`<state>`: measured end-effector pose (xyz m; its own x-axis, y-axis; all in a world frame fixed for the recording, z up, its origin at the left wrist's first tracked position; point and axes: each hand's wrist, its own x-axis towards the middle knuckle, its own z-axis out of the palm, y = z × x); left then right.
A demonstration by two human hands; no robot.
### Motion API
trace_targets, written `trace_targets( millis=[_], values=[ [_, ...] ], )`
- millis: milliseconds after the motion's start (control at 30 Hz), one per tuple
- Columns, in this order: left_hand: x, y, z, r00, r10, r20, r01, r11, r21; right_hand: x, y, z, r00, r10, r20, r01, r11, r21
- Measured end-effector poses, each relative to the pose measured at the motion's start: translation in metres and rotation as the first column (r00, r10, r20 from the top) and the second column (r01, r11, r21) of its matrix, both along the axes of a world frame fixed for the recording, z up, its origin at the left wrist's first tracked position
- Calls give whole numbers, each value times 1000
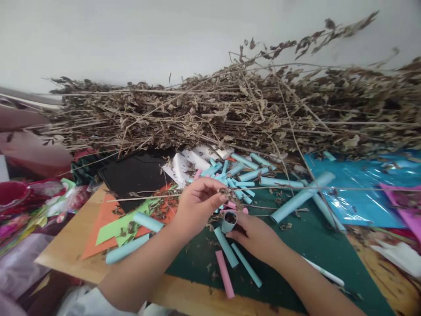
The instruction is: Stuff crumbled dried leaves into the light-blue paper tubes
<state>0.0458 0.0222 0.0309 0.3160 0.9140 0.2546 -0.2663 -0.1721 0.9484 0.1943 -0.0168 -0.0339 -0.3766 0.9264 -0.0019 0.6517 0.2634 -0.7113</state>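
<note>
My left hand (197, 204) pinches a small clump of dried leaves (233, 193) at the end of a thin dry stem, just above a short light-blue paper tube. My right hand (255, 235) holds that light-blue paper tube (228, 221) upright, its open end showing dark crumbled leaf inside. Both hands hover over a dark green cutting mat (296, 250). Several rolled light-blue paper tubes (245, 175) and a pink roll (225, 274) lie on the mat around the hands.
A big pile of dried leafy branches (237, 109) spans the back of the table. Orange and green paper sheets (121, 224) lie at left, a black sheet (134, 175) behind them, blue plastic film (358, 188) at right. The wooden table edge (66, 259) is near left.
</note>
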Motion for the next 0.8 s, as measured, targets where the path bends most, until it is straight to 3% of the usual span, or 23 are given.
trace_targets(
  millis=[200, 400, 467, 667, 800],
  values=[
    [-4, -11, -12, 997, 79, -21, -77, 995, 61, 2, 2, -4, 997, 16, 82, -21, 998, 63],
    [2, -12, -23, 988, 137, 68, -129, 985, -111, 1, 2, -2, 993, 34, 116, -41, 997, 64],
    [6, -13, -25, 988, 142, 62, -134, 984, -116, 2, 2, -1, 991, 35, 133, -44, 997, 70],
    [4, -15, -29, 988, 150, -35, -149, 988, 30, 6, 2, 0, 972, 53, 230, -68, 996, 57],
    [0, -8, -30, 986, 26, -162, -4, 991, 134, 10, 1, 4, 962, 84, 260, -99, 994, 47]
  ],
)
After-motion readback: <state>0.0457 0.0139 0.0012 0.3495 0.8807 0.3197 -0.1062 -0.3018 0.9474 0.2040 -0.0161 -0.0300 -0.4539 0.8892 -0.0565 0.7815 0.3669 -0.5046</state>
